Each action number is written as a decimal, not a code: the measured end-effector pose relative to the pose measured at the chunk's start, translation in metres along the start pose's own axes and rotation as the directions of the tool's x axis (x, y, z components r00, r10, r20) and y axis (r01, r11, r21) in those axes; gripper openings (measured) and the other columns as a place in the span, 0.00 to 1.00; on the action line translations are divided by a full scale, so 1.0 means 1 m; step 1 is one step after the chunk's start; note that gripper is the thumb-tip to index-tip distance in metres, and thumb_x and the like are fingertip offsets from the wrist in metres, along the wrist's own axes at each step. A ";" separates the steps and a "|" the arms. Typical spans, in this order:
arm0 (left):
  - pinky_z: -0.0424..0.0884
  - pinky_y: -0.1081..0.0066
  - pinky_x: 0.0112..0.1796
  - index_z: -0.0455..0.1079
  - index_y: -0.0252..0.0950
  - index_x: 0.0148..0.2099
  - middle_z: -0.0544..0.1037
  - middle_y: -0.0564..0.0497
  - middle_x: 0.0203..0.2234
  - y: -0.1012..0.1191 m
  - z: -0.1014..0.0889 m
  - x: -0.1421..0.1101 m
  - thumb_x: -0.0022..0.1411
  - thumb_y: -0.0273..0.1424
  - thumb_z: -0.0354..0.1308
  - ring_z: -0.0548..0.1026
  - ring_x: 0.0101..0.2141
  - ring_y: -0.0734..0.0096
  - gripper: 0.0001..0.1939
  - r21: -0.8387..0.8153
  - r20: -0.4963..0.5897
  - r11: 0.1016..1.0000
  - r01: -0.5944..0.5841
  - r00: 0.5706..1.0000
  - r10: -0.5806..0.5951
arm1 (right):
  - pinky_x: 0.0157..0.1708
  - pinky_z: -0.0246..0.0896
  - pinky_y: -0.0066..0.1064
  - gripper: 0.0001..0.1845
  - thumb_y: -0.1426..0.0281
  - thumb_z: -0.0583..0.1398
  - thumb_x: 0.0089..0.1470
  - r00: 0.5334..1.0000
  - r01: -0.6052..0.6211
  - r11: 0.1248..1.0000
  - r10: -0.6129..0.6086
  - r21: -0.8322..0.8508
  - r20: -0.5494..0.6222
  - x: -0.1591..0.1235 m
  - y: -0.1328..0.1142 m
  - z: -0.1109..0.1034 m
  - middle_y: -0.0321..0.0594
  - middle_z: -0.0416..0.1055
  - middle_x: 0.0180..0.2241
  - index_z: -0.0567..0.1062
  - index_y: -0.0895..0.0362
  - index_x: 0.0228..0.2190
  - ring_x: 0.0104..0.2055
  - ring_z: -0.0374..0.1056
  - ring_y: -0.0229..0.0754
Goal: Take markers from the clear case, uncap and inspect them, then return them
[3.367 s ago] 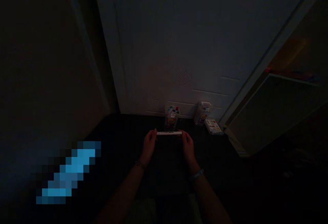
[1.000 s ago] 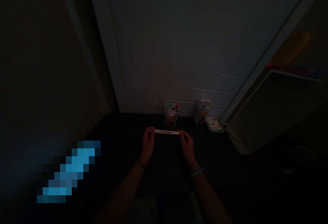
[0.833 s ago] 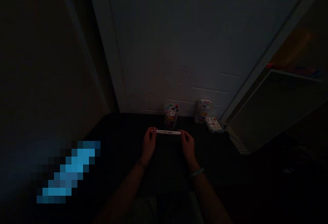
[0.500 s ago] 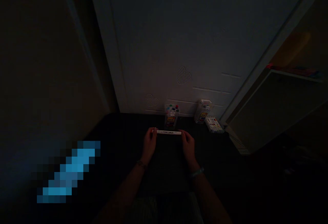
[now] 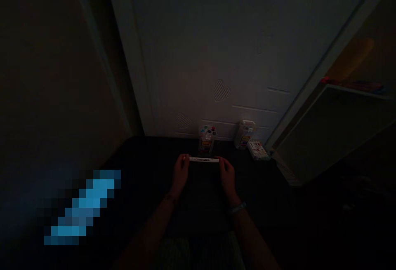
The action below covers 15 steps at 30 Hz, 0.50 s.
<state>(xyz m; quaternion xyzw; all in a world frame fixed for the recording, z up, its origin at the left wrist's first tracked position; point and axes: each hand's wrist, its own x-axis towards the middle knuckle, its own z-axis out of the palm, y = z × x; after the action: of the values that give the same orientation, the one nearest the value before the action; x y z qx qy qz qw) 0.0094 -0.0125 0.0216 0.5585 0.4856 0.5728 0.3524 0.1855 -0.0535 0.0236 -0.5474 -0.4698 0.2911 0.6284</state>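
Observation:
A white marker (image 5: 204, 160) with dark print along its barrel is stretched level between my two hands above the dark tabletop. My left hand (image 5: 181, 173) pinches its left end, and my right hand (image 5: 227, 175) pinches the right end. Just beyond the marker stands a clear plastic case (image 5: 206, 142) holding several markers, their coloured ends pointing up. The light is dim, so the fine print cannot be read.
A second clear case (image 5: 245, 135) stands at the back right, by a flat white pack (image 5: 259, 150). The table (image 5: 198, 204) meets a pale wall (image 5: 198, 55) with heart reliefs. On the right is a shelf unit (image 5: 337, 125); a pixelated bright blue patch (image 5: 86, 204) lies at left.

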 end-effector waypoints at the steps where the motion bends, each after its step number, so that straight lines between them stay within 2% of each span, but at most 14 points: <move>1: 0.61 0.74 0.29 0.66 0.37 0.36 0.67 0.55 0.23 -0.001 0.000 0.000 0.60 0.45 0.48 0.65 0.26 0.72 0.17 0.001 -0.001 1.000 -0.004 1.000 0.004 | 0.41 0.62 0.32 0.20 0.58 0.53 0.55 1.000 0.000 1.000 0.000 0.004 0.001 0.000 0.000 0.000 0.41 0.75 0.39 0.76 0.57 0.39 0.41 0.69 0.44; 15: 0.61 0.74 0.28 0.67 0.37 0.35 0.67 0.56 0.23 0.002 -0.001 0.000 0.59 0.46 0.47 0.65 0.25 0.73 0.18 -0.019 -0.010 0.999 0.033 0.999 -0.033 | 0.45 0.61 0.33 0.21 0.58 0.51 0.56 0.999 0.028 0.999 -0.028 0.027 0.023 -0.003 -0.007 0.001 0.41 0.74 0.43 0.75 0.56 0.43 0.45 0.68 0.44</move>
<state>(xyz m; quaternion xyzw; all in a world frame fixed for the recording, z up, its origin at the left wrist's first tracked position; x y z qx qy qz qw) 0.0086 -0.0128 0.0236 0.5441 0.4911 0.5743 0.3646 0.1824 -0.0572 0.0298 -0.5289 -0.4807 0.2949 0.6342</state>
